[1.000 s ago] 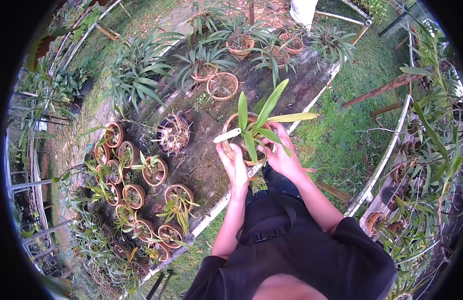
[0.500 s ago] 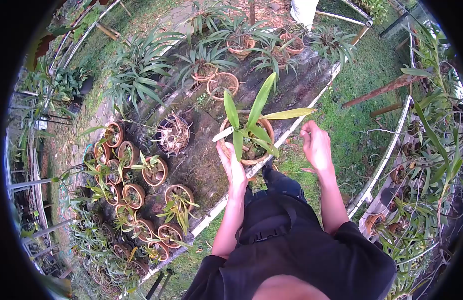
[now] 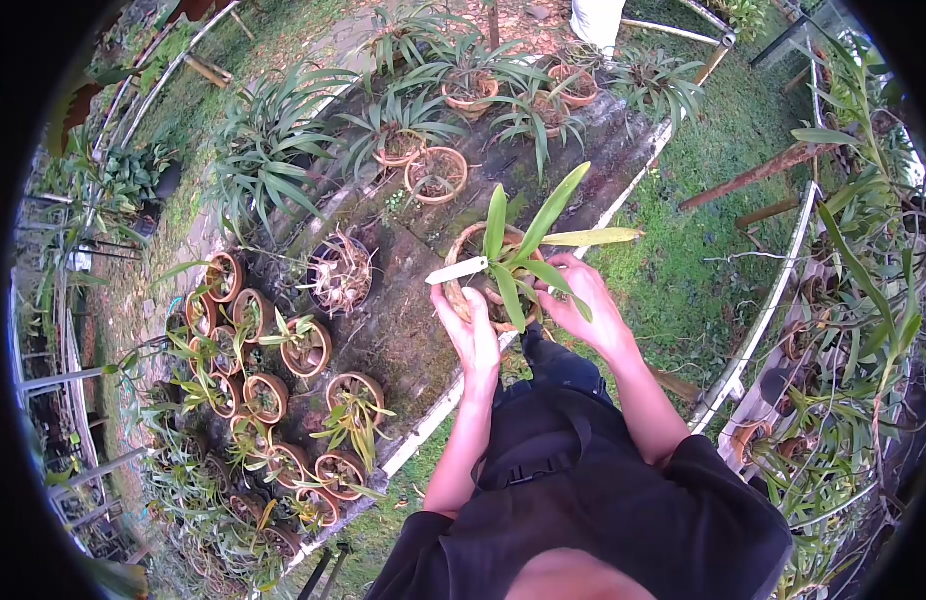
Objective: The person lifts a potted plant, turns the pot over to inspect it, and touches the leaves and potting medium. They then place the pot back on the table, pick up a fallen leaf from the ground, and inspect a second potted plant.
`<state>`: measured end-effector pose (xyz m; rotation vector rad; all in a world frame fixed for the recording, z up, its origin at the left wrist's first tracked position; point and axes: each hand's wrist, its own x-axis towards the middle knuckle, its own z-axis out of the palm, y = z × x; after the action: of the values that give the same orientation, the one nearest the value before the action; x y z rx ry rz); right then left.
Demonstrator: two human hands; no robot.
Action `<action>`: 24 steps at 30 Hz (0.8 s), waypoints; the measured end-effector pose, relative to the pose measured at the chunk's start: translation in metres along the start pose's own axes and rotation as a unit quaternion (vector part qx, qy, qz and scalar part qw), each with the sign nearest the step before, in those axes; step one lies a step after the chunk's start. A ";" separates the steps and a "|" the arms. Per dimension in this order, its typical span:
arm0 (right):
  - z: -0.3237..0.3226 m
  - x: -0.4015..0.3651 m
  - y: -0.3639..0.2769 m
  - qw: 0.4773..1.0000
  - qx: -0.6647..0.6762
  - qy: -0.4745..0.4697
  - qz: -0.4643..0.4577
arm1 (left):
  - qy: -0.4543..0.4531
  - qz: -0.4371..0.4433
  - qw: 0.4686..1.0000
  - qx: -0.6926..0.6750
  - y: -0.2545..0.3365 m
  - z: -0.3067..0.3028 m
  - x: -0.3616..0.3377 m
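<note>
A terracotta plant pot (image 3: 461, 250) stands at the table's near edge, holding an orchid-like plant (image 3: 549, 212) with long green leaves and one yellowing leaf. A white plant label (image 3: 457, 271) sticks out over the pot's left side. My left hand (image 3: 473, 335) grips the pot's left rim, thumb inside and fingers around the outer wall. My right hand (image 3: 595, 312) is at the pot's right side among the lower leaves. Its fingers are bent and partly covered by a leaf, so what they hold cannot be made out.
Several small potted plants (image 3: 266, 397) crowd the table's left part. A dark pot of pale dry roots (image 3: 341, 272) and a terracotta pot (image 3: 436, 175) stand beyond my hands. Spiky-leaved plants (image 3: 470, 75) line the back. A person's white-clothed leg (image 3: 597, 22) shows at the top.
My right hand has moved left from beside the table to the pot's right side. The plant and label have shifted slightly right and turned, while my left hand stays on the pot.
</note>
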<state>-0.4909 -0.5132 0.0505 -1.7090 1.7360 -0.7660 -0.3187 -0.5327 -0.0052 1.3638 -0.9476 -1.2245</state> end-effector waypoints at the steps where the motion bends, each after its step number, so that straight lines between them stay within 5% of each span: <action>1: -0.001 0.000 -0.001 1.000 -0.010 -0.012 0.012 | -0.005 0.003 1.000 -0.010 0.001 0.000 -0.001; 6: -0.004 0.004 -0.014 0.994 0.001 -0.070 0.081 | 0.000 0.001 1.000 -0.024 0.005 0.000 -0.004; 15: 0.021 0.001 0.019 0.977 0.193 0.077 0.049 | -0.010 -0.030 0.994 -0.108 -0.026 -0.010 0.006; 18: -0.006 -0.003 0.000 0.979 0.132 0.105 0.113 | -0.010 -0.015 0.995 -0.098 -0.026 -0.013 0.007; 22: -0.028 -0.021 -0.010 0.950 -0.248 0.184 0.048 | -0.016 -0.038 0.995 -0.091 -0.030 -0.016 0.008; 24: -0.030 -0.018 -0.019 0.977 -0.143 0.160 0.012 | -0.021 -0.037 0.996 -0.083 -0.021 -0.013 0.006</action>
<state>-0.5004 -0.4956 0.0843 -1.8229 2.1699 -0.8514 -0.3061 -0.5328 -0.0273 1.2542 -0.8109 -1.3626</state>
